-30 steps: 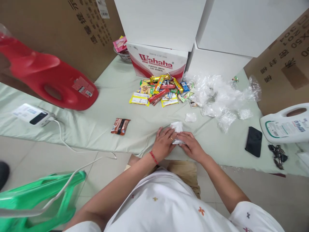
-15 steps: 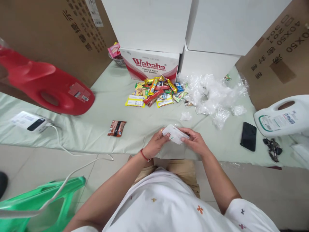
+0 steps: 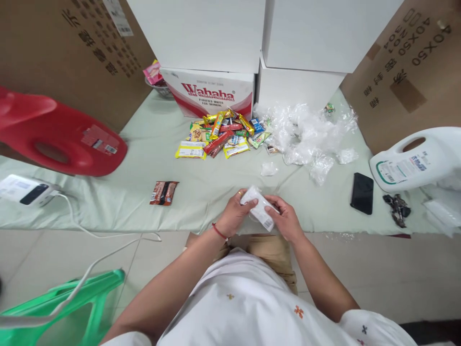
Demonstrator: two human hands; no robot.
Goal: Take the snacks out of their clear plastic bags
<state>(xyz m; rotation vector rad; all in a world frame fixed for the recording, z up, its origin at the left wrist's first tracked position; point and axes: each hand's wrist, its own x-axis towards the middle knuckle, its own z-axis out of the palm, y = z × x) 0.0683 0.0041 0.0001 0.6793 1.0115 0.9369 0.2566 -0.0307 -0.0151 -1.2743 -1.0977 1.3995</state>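
Left hand [image 3: 234,214] and right hand [image 3: 286,218] are both grasping a white packet [image 3: 258,207], thumbs on top; other fingers are mostly hiding. Packet is sitting tilted between them near the front edge of the table [image 3: 205,204], showing a barcode at its lower end; text too small to read.

Box [image 3: 212,93] at the back is reading "Wahaha", "PURIFIED WATER FOR DRINKING". Right carton [image 3: 410,72] is showing "40X50", "201", "304" plus Chinese characters; left carton [image 3: 43,48] is carrying black Chinese print. White jug [image 3: 418,158] is bearing a green-lined Chinese label; red jug [image 3: 54,134] is showing a barcode label.

Bowl [image 3: 163,92] beside the box is holding a pink packet [image 3: 153,72]. Snack pile [image 3: 218,137] is lying before the box, clear plastic wrappers [image 3: 306,132] heaping up on its right. Brown snack [image 3: 163,193] is lying apart, left of the hands.
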